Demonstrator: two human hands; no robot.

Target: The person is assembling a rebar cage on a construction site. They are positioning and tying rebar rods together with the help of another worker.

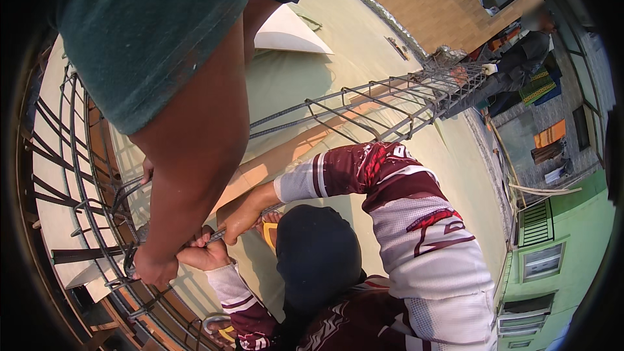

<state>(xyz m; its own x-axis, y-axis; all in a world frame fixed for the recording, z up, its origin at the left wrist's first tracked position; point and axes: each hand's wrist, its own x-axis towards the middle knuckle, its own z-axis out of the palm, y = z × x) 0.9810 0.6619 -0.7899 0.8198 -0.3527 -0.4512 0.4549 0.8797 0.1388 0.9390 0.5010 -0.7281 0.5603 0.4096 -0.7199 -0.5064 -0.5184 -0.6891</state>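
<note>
Both my arms, in maroon and white patterned sleeves, reach toward a grey metal rod (216, 236). My right hand (242, 213) wraps around the rod, with the elbow raised. Just below it, my left hand (205, 257) is closed on the same rod, its fingers partly hidden. A co-worker's bare arm (195, 182) under a green sleeve crosses close in front. That person's hand (156, 268) grips beside mine at the edge of a rebar cage (81, 175); a second hand (148, 170) shows partly behind the arm. A rounded dark cloth shape (318, 253) lies between my arms.
A long rebar cage (390, 101) runs toward the upper right, where another person in dark clothes (520, 58) is beside its far end. Feet in yellow-strapped sandals (268, 233) are near my hands. A pale wall (455, 201) and a green building (552, 253) are at the right.
</note>
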